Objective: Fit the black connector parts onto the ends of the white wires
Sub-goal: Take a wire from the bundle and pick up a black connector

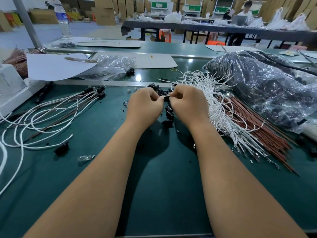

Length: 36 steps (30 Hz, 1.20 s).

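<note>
1. Two hands meet over the middle of the green bench [154, 186]: your left hand [145, 104] and your right hand [189, 102] both have their fingers curled, each pinching one white wire [166, 96] that spans the small gap between them.
2. Whether a black part sits inside either fist cannot be told; your fingers hide it.
3. Loose black connector parts [169, 112] lie on the bench just under and beyond your hands.
4. The pile of white wires [205, 79] lies just right of your right hand, beside a sheaf of reddish-brown wires [257, 133].
5. To your left lie wires already carrying black ends [101, 89], their white loops spread across the bench.
6. A clear bag of dark parts [267, 86] sits at far right; a smaller clear bag [109, 66] lies beyond, left of centre.
7. The water bottle [64, 21] has a blue label and the white box [10, 79] at far left has faint print; neither can be read.
</note>
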Each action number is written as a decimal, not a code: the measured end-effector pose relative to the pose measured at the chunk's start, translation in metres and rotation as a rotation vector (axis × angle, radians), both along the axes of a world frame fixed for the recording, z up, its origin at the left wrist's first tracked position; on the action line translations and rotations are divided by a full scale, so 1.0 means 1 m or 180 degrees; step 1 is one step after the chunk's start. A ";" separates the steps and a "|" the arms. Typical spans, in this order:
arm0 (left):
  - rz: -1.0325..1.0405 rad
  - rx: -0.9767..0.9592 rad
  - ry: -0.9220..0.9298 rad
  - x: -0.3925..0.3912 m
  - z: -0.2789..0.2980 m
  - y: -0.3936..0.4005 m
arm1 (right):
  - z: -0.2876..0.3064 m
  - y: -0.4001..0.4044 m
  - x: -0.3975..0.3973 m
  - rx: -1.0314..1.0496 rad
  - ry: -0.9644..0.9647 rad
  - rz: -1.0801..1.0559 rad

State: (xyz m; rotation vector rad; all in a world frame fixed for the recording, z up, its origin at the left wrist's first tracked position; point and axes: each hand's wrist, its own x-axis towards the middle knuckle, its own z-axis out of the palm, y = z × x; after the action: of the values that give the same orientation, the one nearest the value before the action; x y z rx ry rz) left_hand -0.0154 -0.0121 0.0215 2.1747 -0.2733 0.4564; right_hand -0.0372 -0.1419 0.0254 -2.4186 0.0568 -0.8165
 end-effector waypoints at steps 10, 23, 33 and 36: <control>-0.0169 -0.0306 0.0012 -0.002 0.003 0.004 | 0.004 -0.003 0.000 0.0605 -0.0254 -0.0272; -0.1068 0.0965 0.0469 -0.003 0.001 0.005 | 0.002 0.002 0.005 0.0528 0.0003 0.0052; -0.0516 -0.0747 0.0133 0.005 0.001 0.014 | 0.002 0.004 0.005 0.0830 -0.0285 0.0225; -0.0397 -0.1416 0.0199 0.009 0.002 0.021 | 0.002 0.008 0.005 0.1006 -0.0365 0.0359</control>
State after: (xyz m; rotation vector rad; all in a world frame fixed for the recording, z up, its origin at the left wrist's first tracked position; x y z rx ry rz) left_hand -0.0065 0.0093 0.0231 1.7236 -0.2446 0.3402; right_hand -0.0322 -0.1339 0.0278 -2.0569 0.0042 -0.8254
